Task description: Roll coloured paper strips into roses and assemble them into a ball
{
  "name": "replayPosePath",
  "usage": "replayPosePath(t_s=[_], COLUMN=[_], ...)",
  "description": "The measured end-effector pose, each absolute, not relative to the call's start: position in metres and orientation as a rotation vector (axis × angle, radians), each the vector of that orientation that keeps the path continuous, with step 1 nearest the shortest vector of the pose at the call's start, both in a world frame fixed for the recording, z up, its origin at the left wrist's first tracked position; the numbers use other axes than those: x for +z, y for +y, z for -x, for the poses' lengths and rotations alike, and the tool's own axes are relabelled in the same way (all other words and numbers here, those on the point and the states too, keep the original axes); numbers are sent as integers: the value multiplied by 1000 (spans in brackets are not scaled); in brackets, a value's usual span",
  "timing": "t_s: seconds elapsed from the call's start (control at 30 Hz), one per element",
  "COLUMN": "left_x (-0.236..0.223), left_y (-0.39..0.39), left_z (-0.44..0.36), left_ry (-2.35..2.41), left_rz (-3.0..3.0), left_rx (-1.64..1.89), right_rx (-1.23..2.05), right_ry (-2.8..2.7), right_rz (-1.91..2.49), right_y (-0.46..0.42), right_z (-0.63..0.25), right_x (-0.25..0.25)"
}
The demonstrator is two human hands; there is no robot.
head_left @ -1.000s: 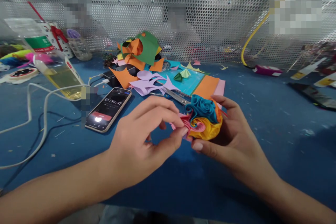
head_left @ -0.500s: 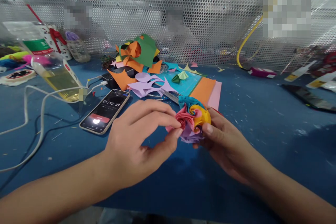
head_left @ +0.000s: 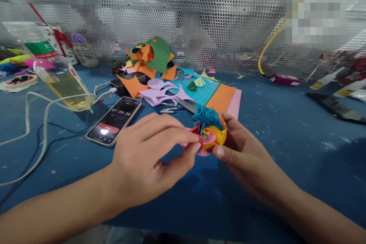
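Note:
A ball of curled paper flowers in blue, yellow, pink and orange is held above the blue table, between my two hands. My right hand grips it from the right, thumb in front and fingers around the back. With thumb and fingertips closed in a pinch, my left hand holds the edge of the pink paper on the ball's left side. The ball's far side is hidden by my right hand. Just behind it, scissors lie with their blades pointing toward the ball.
Lilac paper scraps, an orange sheet and a green scrap lie behind my hands. A phone showing a running timer, a white cable and a bottle of yellowish liquid are at left. A perforated metal panel stands behind.
The paper ball has turned in my hands, so more blue faces me and less lilac shows. My left fingertips stay pinched on the pink paper. The phone's timer has advanced.

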State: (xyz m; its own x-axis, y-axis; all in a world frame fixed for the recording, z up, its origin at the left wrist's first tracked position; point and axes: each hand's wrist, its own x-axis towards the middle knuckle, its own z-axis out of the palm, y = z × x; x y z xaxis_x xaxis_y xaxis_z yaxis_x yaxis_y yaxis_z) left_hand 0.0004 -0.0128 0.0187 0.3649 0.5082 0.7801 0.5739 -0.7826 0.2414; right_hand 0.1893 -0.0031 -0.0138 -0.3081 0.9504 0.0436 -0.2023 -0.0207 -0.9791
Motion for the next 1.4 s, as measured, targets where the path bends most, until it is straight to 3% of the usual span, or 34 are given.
replayPosePath(t_s=[0.47,0.83,1.4], left_x=[18,19,39], left_y=[-13,-3,-2], left_z=[2,18,33], left_ry=[-993,-816,-629], left_rz=[2539,2717,2700], left_rx=[-1240,-915,-782], right_rx=[1201,1240,1545], right_ry=[-1408,-1407,-1478], right_rz=[877,899,986], right_y=[-6,-7,-6], right_z=[-185,-188,-196], right_x=[-19,-16,-10])
